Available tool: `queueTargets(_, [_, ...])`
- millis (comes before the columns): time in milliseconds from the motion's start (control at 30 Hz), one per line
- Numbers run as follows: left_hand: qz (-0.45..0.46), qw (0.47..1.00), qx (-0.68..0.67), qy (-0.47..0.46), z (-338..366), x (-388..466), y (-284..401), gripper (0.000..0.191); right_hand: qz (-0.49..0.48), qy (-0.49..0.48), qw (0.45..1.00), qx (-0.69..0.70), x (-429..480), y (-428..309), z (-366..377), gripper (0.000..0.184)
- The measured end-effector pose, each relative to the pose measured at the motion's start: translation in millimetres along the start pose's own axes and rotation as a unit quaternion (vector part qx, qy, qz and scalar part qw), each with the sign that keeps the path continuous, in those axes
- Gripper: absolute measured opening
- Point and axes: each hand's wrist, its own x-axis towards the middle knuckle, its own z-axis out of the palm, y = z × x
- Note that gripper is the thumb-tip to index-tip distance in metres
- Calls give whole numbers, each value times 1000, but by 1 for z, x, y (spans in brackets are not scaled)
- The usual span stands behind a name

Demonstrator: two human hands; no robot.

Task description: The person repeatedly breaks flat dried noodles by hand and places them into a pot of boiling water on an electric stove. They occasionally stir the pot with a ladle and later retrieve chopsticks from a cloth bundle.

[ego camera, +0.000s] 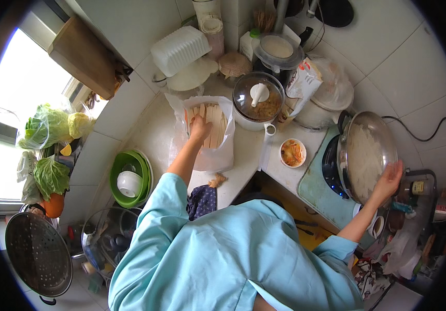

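Observation:
My left hand (pixel 200 127) reaches into a white plastic bag (pixel 217 158) on the countertop. Its curled fingers are on pale flat strips that look like dried noodles (pixel 217 124), though the fingertips are partly hidden. On the right, my right hand (pixel 391 179) is at the near right rim of a wide metal pan (pixel 389 136), with the thumb by the edge and the fingers along the outside. Cloudy whitish liquid (pixel 363 163) fills the pan. Beneath it sits a black electric cooker (pixel 332 177) with lit blue indicators.
Behind the bag is a white pot with a glass lid (pixel 242 91). A small bowl of orange-red food (pixel 293 152) stands left of the cooker. Green bowls (pixel 116 167), ginger (pixel 217 180) and a dark patterned cloth (pixel 202 200) lie nearer. A perforated steamer tray (pixel 38 252) is at lower left.

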Motion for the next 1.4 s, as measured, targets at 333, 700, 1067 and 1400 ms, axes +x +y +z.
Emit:
queueTargets(333, [-188,981,-44,8,15,1,-22,47,34,-114,979,164,-43,-67,11,26])
queueTargets(700, [-33,980,-196,-23,2,-18,-8,26,55,-178,960,207,-68,-103,29,19])
queueTargets(1067, [221,885,-396,-100,-52,-75,39,20,34,-253,935,246,-92,-129,43,16])
queueTargets(1400, [230,875,-416,-95,-66,-89,52,13,-27,-371,907,195,-111,-162,56,14])
